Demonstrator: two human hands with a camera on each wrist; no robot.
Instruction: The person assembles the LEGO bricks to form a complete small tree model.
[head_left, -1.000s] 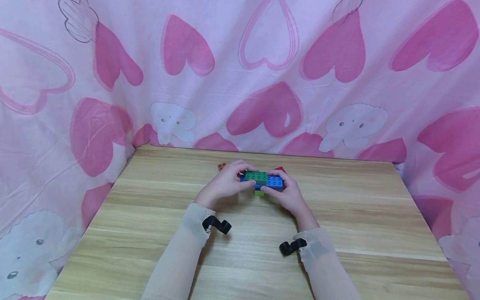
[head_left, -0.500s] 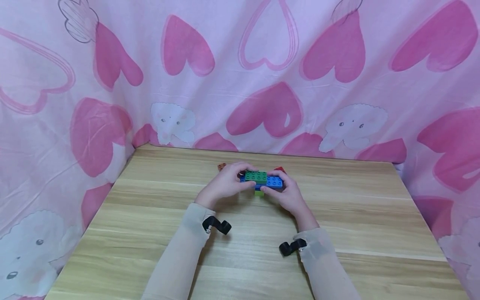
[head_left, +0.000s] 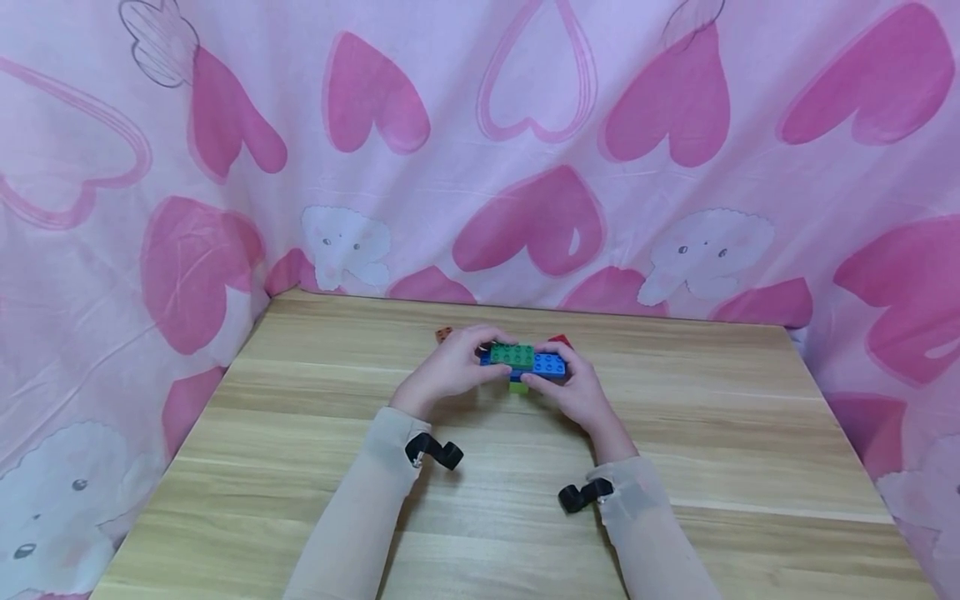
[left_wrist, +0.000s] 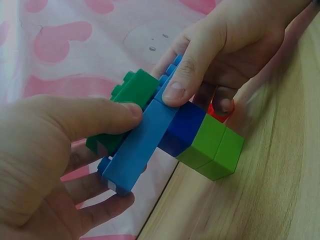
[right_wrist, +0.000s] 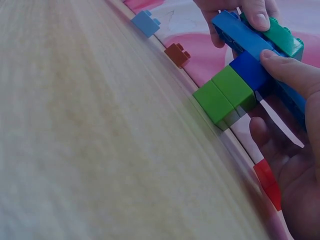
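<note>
A small stack of toy building bricks is between both hands at the middle of the table. On top sits a green brick (head_left: 512,355), studs up, over the left part of a long blue brick (head_left: 551,364). Underneath come a dark blue brick (left_wrist: 186,131) and two lime green bricks (left_wrist: 212,147). My left hand (head_left: 450,362) pinches the green brick, its thumb on the near side and the other fingers behind. With the thumb in front, my right hand (head_left: 581,390) grips the long blue brick near its right end.
Behind the hands on the wooden table (head_left: 495,517) lie a brown-orange brick (head_left: 444,333) at left and a red brick (head_left: 560,340) at right. A light blue brick (right_wrist: 146,23) shows in the right wrist view. Pink heart-patterned cloth (head_left: 442,208) hangs behind and at both sides.
</note>
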